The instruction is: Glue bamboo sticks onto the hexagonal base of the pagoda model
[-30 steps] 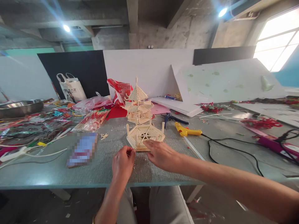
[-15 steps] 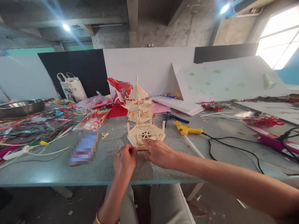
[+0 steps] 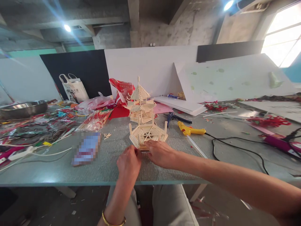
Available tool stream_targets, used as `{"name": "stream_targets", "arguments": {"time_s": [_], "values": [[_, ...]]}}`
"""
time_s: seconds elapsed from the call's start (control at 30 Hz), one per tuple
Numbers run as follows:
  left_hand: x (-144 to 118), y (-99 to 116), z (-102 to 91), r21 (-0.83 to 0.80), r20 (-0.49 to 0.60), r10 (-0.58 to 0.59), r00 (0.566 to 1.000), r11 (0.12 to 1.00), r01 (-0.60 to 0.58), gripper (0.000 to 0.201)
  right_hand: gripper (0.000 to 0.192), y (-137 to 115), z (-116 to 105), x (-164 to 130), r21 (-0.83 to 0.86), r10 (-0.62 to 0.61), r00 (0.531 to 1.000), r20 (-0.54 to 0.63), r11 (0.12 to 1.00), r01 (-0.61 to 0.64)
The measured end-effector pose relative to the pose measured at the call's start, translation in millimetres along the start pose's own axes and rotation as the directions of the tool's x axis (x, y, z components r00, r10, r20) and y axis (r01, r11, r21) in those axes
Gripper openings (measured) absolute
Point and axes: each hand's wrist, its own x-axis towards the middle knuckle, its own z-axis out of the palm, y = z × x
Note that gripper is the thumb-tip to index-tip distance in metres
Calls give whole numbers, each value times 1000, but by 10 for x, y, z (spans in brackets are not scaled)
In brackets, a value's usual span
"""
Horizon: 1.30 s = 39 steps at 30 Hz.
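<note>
A hexagonal base made of small wooden sticks (image 3: 148,135) sits on the grey table (image 3: 105,166) right in front of me. Behind it stands a tiered stick pagoda (image 3: 140,103). My left hand (image 3: 129,164) has its fingers pinched together at the base's near left corner; a thin stick may be between them, too small to tell. My right hand (image 3: 161,153) rests its fingertips on the base's near edge, fingers spread.
A yellow glue gun (image 3: 190,129) with a black cable (image 3: 237,150) lies to the right, with blue pliers (image 3: 175,117) behind it. A blurred phone (image 3: 86,149) lies left. Packets of sticks (image 3: 95,121), plastic bags, a metal bowl (image 3: 22,108) and clutter fill the left side. White boards lean at the back.
Both hands have moved forward a little, closer to the stick base. The left hand now reaches its near left corner. The base and pagoda stay put.
</note>
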Motion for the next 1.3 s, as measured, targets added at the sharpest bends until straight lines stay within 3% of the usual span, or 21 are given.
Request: {"name": "stream_targets", "arguments": {"time_s": [0.4, 0.93, 1.3], "values": [[63, -3, -8, -45, 93, 28, 995, 999, -24, 24, 29, 14, 14, -1, -30, -38, 999, -13, 999, 37], [242, -70, -156, -328, 308, 54, 950, 943, 52, 31, 25, 29, 30, -11, -48, -63, 997, -32, 997, 62], [298, -69, -133, -419, 313, 89, 946, 906, 54, 32, 26, 6, -18, -27, -29, -48, 999, -1, 998, 48]]}}
